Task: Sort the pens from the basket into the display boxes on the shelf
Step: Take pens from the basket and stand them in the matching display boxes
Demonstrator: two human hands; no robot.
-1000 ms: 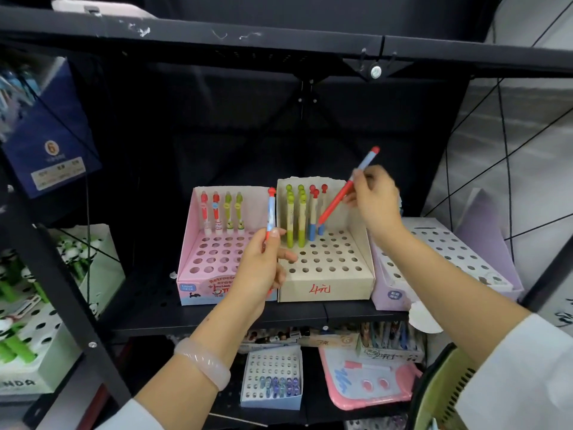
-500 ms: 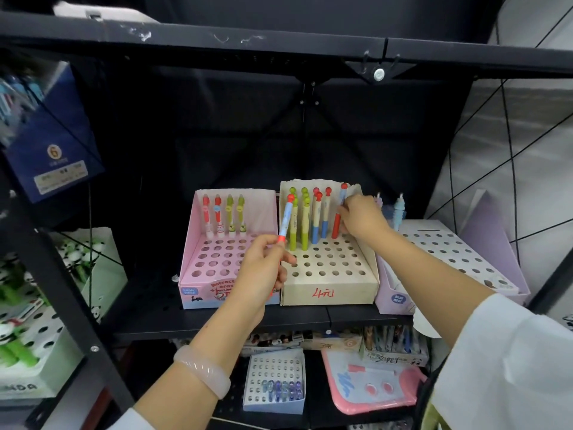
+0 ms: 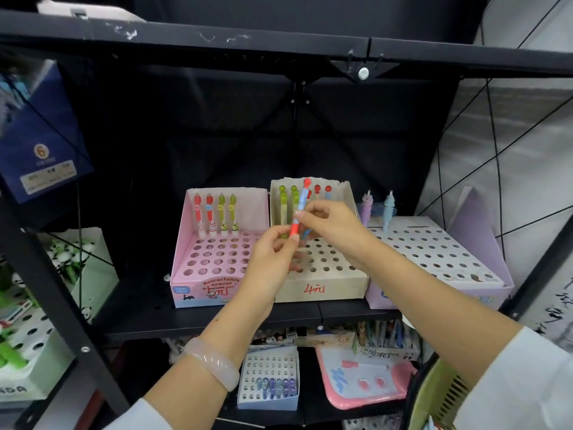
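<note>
Both hands meet in front of the beige display box [image 3: 322, 287] at the centre of the black shelf [image 3: 217, 318]. The left hand [image 3: 269, 265] pinches the red lower end of one pen [image 3: 299, 212] between thumb and fingertips, and the right hand [image 3: 333, 225] pinches its blue barrel a little higher; the pen stands nearly upright, its red knob pointing to about 12 o'clock.

Three perforated display boxes sit side by side on the shelf. The pink box [image 3: 198, 283], at 9 o'clock from the hands, holds four pens in its back row: two red and two green. Its front reads "Retractable eraser" with a handwritten red "5元". The beige box carries a handwritten red "4元"; pens with green and red knobs stand in its back row, partly hidden by the hands, so their count cannot be told. The lilac box [image 3: 477, 243], at 3 o'clock, holds two pens at its back left corner, one lilac and one light blue.

A dark blue box [image 3: 40, 141] at 10 o'clock shows a round "6" badge. A pale bangle [image 3: 214, 363] circles the left wrist. The green basket [image 3: 434, 395] rim shows at 5 o'clock. On the lower shelf lies a small white box [image 3: 269, 383] of bluish pieces and a pink tray [image 3: 362, 383].
</note>
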